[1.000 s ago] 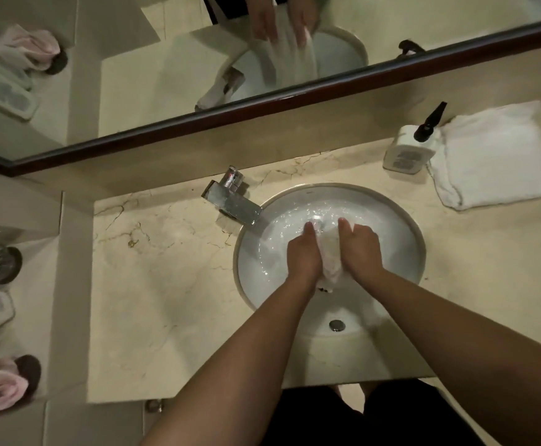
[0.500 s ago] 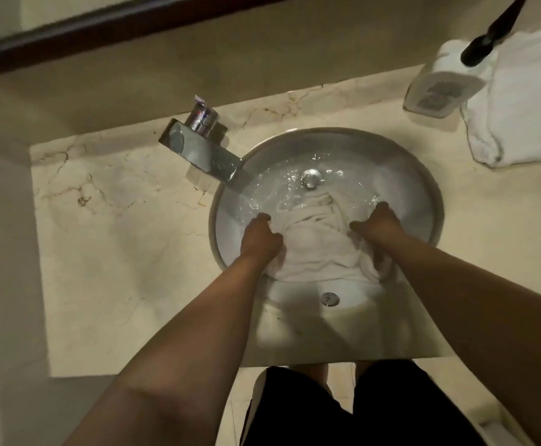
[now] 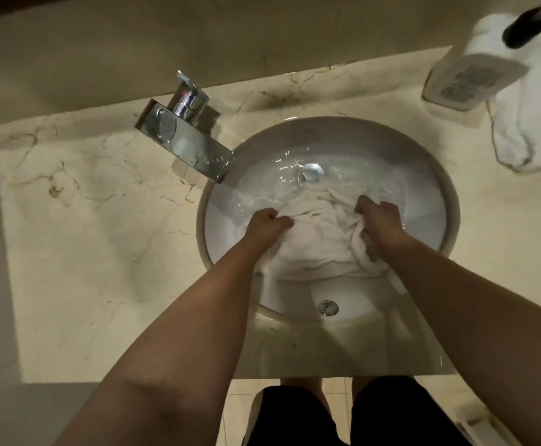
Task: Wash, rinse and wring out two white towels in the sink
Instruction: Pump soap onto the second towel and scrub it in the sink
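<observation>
Towel (image 3: 319, 239): wet, spread in sink (image 3: 436, 175), below drain at 12 o'clock. My left hand (image 3: 267, 225) grips its 9 o'clock edge, right hand (image 3: 380, 220) bunches the 3 o'clock edge. Step, I judge: washing, first towel. Next: gather, scrub, rinse under tap (image 3: 183, 140).

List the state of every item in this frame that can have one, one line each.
wet towel: soaked, spread in the basin, gripped at both sides
left hand: gripping the towel's left side
right hand: gripping the towel's right side
sink: holding water
faucet: water running from the spout
second towel: folded on the counter
soap bottle: upright beside it
</observation>
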Tool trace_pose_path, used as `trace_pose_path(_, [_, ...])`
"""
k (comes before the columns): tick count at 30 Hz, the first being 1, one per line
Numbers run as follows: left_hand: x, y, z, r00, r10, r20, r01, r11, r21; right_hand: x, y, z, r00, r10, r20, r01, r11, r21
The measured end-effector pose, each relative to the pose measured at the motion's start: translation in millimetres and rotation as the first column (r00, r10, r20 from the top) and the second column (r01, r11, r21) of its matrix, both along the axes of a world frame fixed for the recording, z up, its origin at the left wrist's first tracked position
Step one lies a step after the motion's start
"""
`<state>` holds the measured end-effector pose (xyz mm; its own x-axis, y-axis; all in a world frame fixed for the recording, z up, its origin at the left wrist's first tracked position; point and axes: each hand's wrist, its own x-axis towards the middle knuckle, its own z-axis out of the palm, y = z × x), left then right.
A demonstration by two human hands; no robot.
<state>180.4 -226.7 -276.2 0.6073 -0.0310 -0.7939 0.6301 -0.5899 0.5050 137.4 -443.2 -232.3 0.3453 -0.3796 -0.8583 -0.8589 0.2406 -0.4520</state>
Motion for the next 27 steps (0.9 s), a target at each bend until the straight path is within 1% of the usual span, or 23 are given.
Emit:
trace_pose_path(2, [1, 0, 11, 0.978, 0.203, -0.054, -0.206, 0.976, -0.068, -4, -5, 5, 0.994, -0.095, -0.062, 0.102, 0.986, 0.134])
trace_pose_path(3, [2, -1, 16, 0.942, 0.305, -0.142, -0.321, 0.941, -0.106, -7, -8, 5, 0.983, -0.114, -0.141, 0.145, 0.963, 0.227])
trace_pose_path(4, [2, 0, 22, 0.882, 0.387, -0.269, -0.438, 0.884, -0.165, -10, -12, 4, 0.971, -0.102, -0.216, 0.170, 0.930, 0.326])
trace_pose_path(5, [3, 1, 26, 0.817, 0.410, -0.405, -0.513, 0.838, -0.187, -14, -14, 5, 0.962, -0.058, -0.265, 0.167, 0.897, 0.410])
trace_pose_path(6, [3, 2, 35, 0.770, 0.404, -0.494, -0.545, 0.819, -0.181, -16, -15, 9, 0.960, -0.016, -0.279, 0.152, 0.867, 0.474])
trace_pose_path(8, [2, 5, 49, 0.718, 0.326, -0.615, -0.529, 0.830, -0.177, -19, -12, 21, 0.966, 0.041, -0.257, 0.120, 0.805, 0.581])
trace_pose_path(10, [-2, 8, 68, 0.676, 0.251, -0.693, -0.535, 0.814, -0.227, -20, -7, 43, 0.974, 0.080, -0.211, 0.075, 0.769, 0.635])
trace_pose_path(11, [-4, 9, 79, 0.670, 0.222, -0.708, -0.548, 0.792, -0.270, -21, -4, 50, 0.979, 0.088, -0.182, 0.054, 0.755, 0.654])
trace_pose_path(13, [-10, 9, 99, 0.689, 0.174, -0.704, -0.554, 0.753, -0.356, -25, -2, 64, 0.989, 0.080, -0.128, 0.026, 0.747, 0.664])
trace_pose_path(15, [-15, 10, 120, 0.716, 0.172, -0.677, -0.549, 0.737, -0.394, -29, 0, 83, 0.996, 0.063, -0.066, -0.004, 0.754, 0.657])
trace_pose_path(18, [-23, 10, 148, 0.727, 0.219, -0.651, -0.563, 0.733, -0.382, -33, 4, 118, 0.998, -0.012, 0.059, -0.024, 0.813, 0.581])
trace_pose_path(20, [-28, 8, 168, 0.735, 0.236, -0.635, -0.574, 0.715, -0.399, -40, 7, 140, 0.993, -0.017, 0.119, -0.047, 0.855, 0.516])
trace_pose_path(22, [-31, 5, 185, 0.732, 0.288, -0.617, -0.613, 0.674, -0.413, -44, 14, 165, 0.983, -0.084, 0.166, -0.009, 0.869, 0.495])
trace_pose_path(23, [-33, 3, 189, 0.728, 0.320, -0.606, -0.639, 0.638, -0.430, -45, 18, 178, 0.972, -0.117, 0.204, 0.005, 0.876, 0.483])
trace_pose_path(25, [-36, -1, 205, 0.742, 0.329, -0.584, -0.637, 0.616, -0.463, -49, 33, 213, 0.960, -0.124, 0.251, 0.018, 0.921, 0.388])
trace_pose_path(27, [-38, -4, 219, 0.773, 0.303, -0.558, -0.593, 0.656, -0.466, -48, 43, 222, 0.947, -0.118, 0.298, 0.033, 0.961, 0.273])
